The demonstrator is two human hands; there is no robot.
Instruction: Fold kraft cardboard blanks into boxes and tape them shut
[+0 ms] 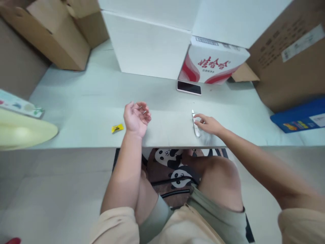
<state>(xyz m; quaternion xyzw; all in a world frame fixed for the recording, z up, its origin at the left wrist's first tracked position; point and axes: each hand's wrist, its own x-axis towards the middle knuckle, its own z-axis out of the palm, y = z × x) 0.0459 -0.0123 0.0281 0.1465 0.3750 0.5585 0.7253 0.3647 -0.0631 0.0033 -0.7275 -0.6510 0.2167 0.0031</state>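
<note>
My left hand point(137, 118) rests palm up on the pale table point(96, 101), its fingers loosely curled and apart, holding nothing. A small yellow wrapped packet point(117, 128) lies to the left of that wrist. On the right, the fingertips of my right hand point(206, 124) touch a slim white and silver tool point(196, 125), perhaps a knife, that lies lengthwise near the table's front edge. The thumb and fingers are spread, not wrapped round it. Farther back lies a phone point(189, 87) with a dark screen.
A red and white carton point(210, 62) and a large white box point(149, 49) stand at the back. Brown cardboard boxes point(68, 44) fill the back left; another point(291, 57) stands right, by a blue box point(302, 115). A pale yellow object point(25, 130) is at far left.
</note>
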